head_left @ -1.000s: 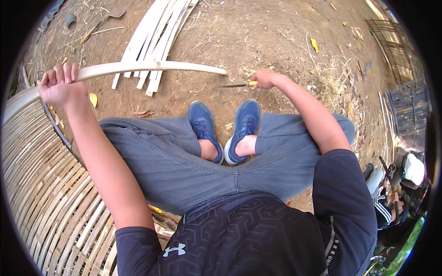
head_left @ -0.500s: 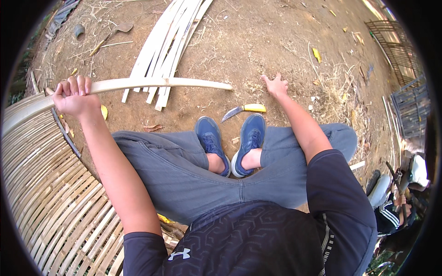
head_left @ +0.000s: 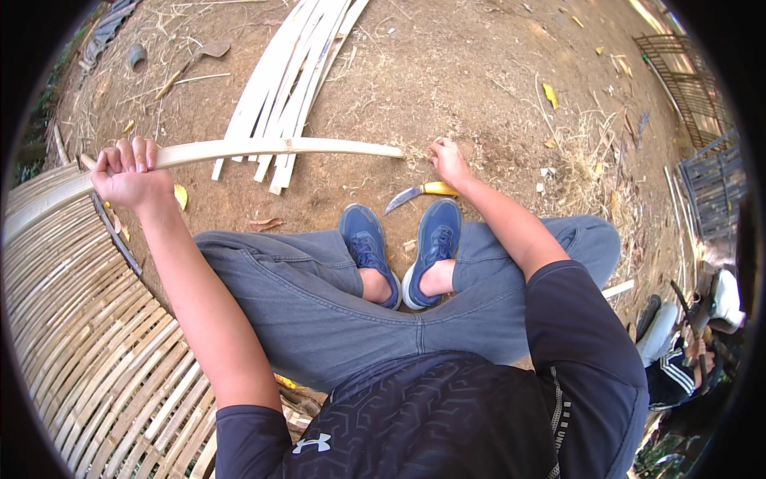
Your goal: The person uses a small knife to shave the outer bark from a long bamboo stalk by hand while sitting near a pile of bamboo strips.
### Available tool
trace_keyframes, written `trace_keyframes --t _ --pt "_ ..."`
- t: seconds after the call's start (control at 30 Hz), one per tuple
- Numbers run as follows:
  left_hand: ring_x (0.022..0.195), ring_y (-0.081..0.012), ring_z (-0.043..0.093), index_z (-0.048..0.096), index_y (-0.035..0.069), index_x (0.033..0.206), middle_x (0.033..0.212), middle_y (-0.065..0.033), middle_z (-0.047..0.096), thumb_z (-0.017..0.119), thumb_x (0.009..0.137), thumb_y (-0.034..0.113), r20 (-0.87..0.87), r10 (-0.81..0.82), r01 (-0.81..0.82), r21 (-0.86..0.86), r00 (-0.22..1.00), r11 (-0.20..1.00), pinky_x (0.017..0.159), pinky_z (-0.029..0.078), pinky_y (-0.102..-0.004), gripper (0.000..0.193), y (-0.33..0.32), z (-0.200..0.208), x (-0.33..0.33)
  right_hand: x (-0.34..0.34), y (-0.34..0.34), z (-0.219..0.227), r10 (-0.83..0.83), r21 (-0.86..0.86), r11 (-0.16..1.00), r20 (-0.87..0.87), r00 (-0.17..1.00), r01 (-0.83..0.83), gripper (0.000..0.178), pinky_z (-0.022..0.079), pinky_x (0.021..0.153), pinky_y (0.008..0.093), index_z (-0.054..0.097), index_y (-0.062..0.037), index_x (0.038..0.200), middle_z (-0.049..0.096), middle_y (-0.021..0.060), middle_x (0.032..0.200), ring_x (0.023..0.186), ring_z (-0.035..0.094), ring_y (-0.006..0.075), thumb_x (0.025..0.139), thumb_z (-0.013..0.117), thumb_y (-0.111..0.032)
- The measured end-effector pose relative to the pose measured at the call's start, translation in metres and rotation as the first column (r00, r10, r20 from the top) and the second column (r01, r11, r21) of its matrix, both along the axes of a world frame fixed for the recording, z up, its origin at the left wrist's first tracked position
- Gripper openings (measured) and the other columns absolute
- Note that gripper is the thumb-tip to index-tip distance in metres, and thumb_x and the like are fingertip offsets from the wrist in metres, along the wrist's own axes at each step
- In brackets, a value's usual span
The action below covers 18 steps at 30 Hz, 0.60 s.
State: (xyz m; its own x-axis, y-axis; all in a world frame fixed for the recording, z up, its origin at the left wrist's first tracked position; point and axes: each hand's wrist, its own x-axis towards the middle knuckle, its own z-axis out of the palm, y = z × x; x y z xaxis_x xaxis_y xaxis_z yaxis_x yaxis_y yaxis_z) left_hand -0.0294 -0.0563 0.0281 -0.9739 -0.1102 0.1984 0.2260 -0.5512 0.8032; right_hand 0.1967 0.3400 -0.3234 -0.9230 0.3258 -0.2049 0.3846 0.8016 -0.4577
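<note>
My left hand (head_left: 132, 172) is closed around a long pale bamboo strip (head_left: 231, 149). The strip runs across in front of me, its free end a little short of my right hand (head_left: 452, 166). That right hand hovers over the ground with its fingers half curled and slightly apart, and nothing shows in them. Just below it lies a knife (head_left: 405, 198) with a curved blade and a yellow handle, in front of my blue shoes (head_left: 366, 235). Under the held strip, a bundle of flat, whitish strips (head_left: 275, 88) stretches away over the dirt.
A slatted bamboo panel (head_left: 104, 335) fills the left side. A trowel-like tool (head_left: 195, 65) and a dark cup-shaped object (head_left: 137, 56) lie at the far left. Woven bamboo frames (head_left: 685, 76) stand at the right edge. Another person's hand (head_left: 696, 351) shows at the lower right.
My right hand has moved left toward the strip's free end, and its spread fingers have drawn in. The left hand and the strip have hardly moved.
</note>
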Motion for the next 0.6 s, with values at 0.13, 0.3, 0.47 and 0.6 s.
trace_keyframes --t 0.13,0.3,0.47,0.6 --pt "0.038 -0.0103 0.022 0.028 0.017 0.059 0.048 0.0015 0.028 0.041 0.088 0.024 0.006 0.012 -0.012 -0.015 1.0 1.0 0.036 0.018 -0.0256 0.032 0.004 0.002 0.002 -0.001 0.02 -0.015 -0.046 -0.019 0.999 -0.053 0.998 0.045 0.021 0.051 0.088 0.0442 0.07 -0.0073 0.106 0.067 0.0193 0.103 0.1 0.063 0.0364 0.087 0.061 -0.008" --pt "0.039 -0.0104 0.021 0.029 0.016 0.06 0.048 0.0015 0.027 0.04 0.088 0.024 -0.001 -0.003 0.003 -0.02 1.0 1.0 0.037 0.019 -0.0258 0.031 0.007 0.003 0.003 -0.022 0.03 0.004 -0.201 -0.078 0.978 -0.091 0.975 0.195 0.027 0.053 0.084 0.046 0.069 -0.0046 0.109 0.069 0.022 0.096 0.094 0.067 0.0372 0.085 0.058 -0.006" --pt "0.038 -0.0104 0.022 0.029 0.017 0.059 0.048 0.0015 0.028 0.04 0.088 0.024 -0.023 -0.006 0.005 -0.029 1.0 1.0 0.037 0.019 -0.0258 0.031 -0.003 0.01 0.005 -0.063 -0.003 0.026 0.221 -0.165 0.964 0.079 0.972 -0.206 0.051 0.044 0.103 0.042 0.055 -0.012 0.134 0.045 0.0191 0.144 0.13 0.047 0.0333 0.084 0.064 -0.008" --pt "0.038 -0.0107 0.022 0.029 0.017 0.059 0.048 0.0014 0.028 0.039 0.088 0.024 -0.015 -0.03 0.03 -0.012 0.999 0.999 0.036 0.019 -0.026 0.031 -0.002 -0.003 -0.001 -0.055 -0.021 0.02 0.406 0.043 0.908 0.151 0.901 -0.417 0.069 0.038 0.109 0.045 0.046 -0.0158 0.142 0.035 0.0129 0.151 0.138 0.035 0.0307 0.079 0.073 -0.012"
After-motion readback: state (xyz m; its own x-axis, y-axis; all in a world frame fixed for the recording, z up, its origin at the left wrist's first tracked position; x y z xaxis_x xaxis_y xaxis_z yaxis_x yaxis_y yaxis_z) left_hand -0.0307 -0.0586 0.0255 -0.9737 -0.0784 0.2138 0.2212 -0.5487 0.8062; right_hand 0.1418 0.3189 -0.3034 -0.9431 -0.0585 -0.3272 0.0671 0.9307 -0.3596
